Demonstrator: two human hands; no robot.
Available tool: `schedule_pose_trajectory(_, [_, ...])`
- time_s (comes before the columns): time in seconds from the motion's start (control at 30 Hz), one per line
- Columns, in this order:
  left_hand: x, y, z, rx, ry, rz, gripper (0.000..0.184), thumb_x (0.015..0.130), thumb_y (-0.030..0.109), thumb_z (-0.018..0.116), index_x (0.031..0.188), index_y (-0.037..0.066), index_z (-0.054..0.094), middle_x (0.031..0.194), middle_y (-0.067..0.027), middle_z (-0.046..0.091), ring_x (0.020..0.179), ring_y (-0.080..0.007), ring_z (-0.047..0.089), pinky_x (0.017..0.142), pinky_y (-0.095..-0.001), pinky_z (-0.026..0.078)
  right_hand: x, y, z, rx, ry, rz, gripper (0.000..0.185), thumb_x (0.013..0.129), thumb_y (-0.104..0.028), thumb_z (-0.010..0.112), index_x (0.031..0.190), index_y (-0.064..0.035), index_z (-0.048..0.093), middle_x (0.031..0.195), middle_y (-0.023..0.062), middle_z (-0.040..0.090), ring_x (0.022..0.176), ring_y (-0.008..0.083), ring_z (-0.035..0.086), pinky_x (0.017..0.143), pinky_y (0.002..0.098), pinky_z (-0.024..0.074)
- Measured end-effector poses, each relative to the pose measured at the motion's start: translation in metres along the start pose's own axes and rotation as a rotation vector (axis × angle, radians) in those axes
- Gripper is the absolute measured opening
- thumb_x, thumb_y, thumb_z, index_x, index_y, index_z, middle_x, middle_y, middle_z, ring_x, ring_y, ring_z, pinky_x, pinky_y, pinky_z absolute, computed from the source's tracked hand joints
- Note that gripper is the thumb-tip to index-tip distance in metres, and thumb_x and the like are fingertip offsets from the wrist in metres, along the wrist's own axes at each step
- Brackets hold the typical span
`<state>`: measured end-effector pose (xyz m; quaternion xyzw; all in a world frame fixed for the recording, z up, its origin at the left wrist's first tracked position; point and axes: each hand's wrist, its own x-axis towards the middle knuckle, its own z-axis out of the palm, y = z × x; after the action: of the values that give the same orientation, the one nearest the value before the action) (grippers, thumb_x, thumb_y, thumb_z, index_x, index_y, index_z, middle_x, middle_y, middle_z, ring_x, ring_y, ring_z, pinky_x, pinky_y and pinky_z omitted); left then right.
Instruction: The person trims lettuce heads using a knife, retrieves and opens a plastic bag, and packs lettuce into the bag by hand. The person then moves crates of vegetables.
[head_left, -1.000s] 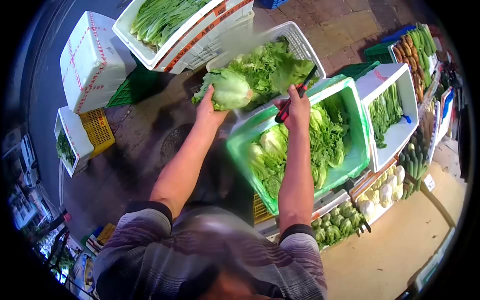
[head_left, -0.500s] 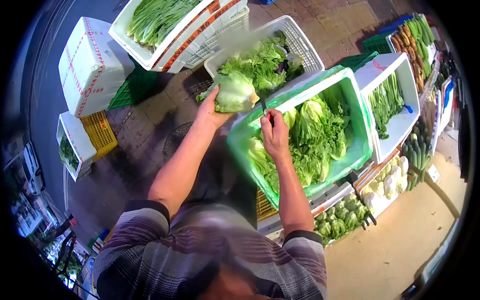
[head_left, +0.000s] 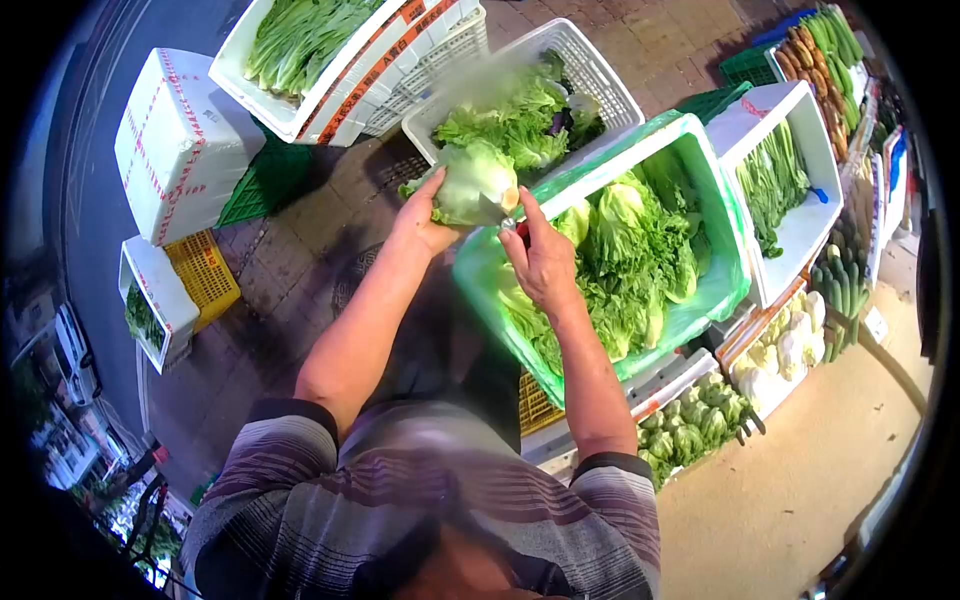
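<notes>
Looking down over the paved ground (head_left: 285,255), and facing first the large green-lined box (head_left: 728,215), on the right side of the view. Seeing loose lettuce (head_left: 625,250) lying inside it. Seeing also a white foam box (head_left: 820,150) of long greens standing beside it, on the far right, and a white crate (head_left: 600,75) with more leafy greens (head_left: 535,125) standing beyond the hands.

Holding one pale lettuce head (head_left: 466,188) in the left hand (head_left: 424,222), with the fingers spread around its side, and supporting it in the air near the close edge of the crate. Turning its stem end (head_left: 511,197) towards the right hand (head_left: 547,262). Gripping in this right hand, rather narrowly closed, a small knife with a red handle (head_left: 522,231), and directing the blade (head_left: 491,208) at the lettuce, close to the stem end. Not being able to tell whether already cutting into it or only touching.

Probably working at the trimming of the stem end, judging from this position. Calling now, it seems, for a steady left hold, a small controlled stroke of the blade, and fingertips well away from the edge.
</notes>
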<state>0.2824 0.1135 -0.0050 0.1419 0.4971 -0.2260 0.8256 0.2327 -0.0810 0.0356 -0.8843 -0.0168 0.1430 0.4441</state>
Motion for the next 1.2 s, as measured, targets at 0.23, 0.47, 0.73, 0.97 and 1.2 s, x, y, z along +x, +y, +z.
schedule_pose_trajectory(0.23, [-0.002, 0.003, 0.001, 0.027, 0.027, -0.005, 0.042, 0.098, 0.035, 0.058, 0.134, 0.012, 0.054, 0.137, -0.0108, 0.056, 0.126, -0.0328, 0.052, 0.108, -0.0589, 0.037, -0.001, -0.004, 0.0, 0.002, 0.014, -0.043, 0.06, 0.087, -0.027, 0.068, 0.14, -0.0111, 0.046, 0.089, 0.0129, 0.07, 0.078, 0.0348, 0.067, 0.071, 0.044, 0.0525])
schedule_pose_trajectory(0.47, [-0.004, 0.005, 0.001, 0.027, 0.034, -0.001, 0.042, 0.099, 0.034, 0.057, 0.134, 0.012, 0.054, 0.138, -0.0105, 0.055, 0.127, -0.032, 0.052, 0.108, -0.0579, 0.037, 0.0, -0.006, 0.002, -0.004, 0.015, -0.052, 0.059, 0.086, -0.027, 0.068, 0.139, -0.011, 0.047, 0.089, 0.0115, 0.07, 0.079, 0.0343, 0.067, 0.071, 0.0437, 0.0528])
schedule_pose_trajectory(0.73, [0.0, 0.005, -0.001, 0.023, 0.041, -0.02, 0.042, 0.098, 0.034, 0.058, 0.134, 0.012, 0.054, 0.137, -0.01, 0.056, 0.126, -0.032, 0.052, 0.108, -0.0573, 0.038, 0.002, -0.009, 0.0, -0.004, -0.001, -0.034, 0.058, 0.086, -0.026, 0.069, 0.137, -0.0109, 0.047, 0.088, 0.011, 0.07, 0.078, 0.0343, 0.067, 0.07, 0.0438, 0.0527])
schedule_pose_trajectory(0.97, [0.009, 0.006, -0.011, 0.024, 0.029, -0.027, 0.044, 0.096, 0.035, 0.062, 0.132, 0.011, 0.056, 0.135, -0.0102, 0.058, 0.125, -0.0318, 0.053, 0.107, -0.0569, 0.039, 0.001, -0.008, 0.0, -0.005, 0.002, -0.061, 0.057, 0.086, -0.025, 0.069, 0.137, -0.0104, 0.048, 0.089, 0.0111, 0.07, 0.078, 0.034, 0.068, 0.071, 0.0431, 0.053])
schedule_pose_trajectory(1.2, [0.0, 0.004, 0.001, 0.044, 0.082, -0.003, 0.043, 0.097, 0.034, 0.061, 0.132, 0.01, 0.056, 0.136, -0.0113, 0.057, 0.124, -0.032, 0.054, 0.107, -0.0574, 0.039, 0.002, -0.008, -0.003, 0.014, -0.015, -0.025, 0.055, 0.087, -0.025, 0.068, 0.137, -0.0127, 0.048, 0.093, 0.0126, 0.07, 0.081, 0.0341, 0.068, 0.072, 0.043, 0.0531])
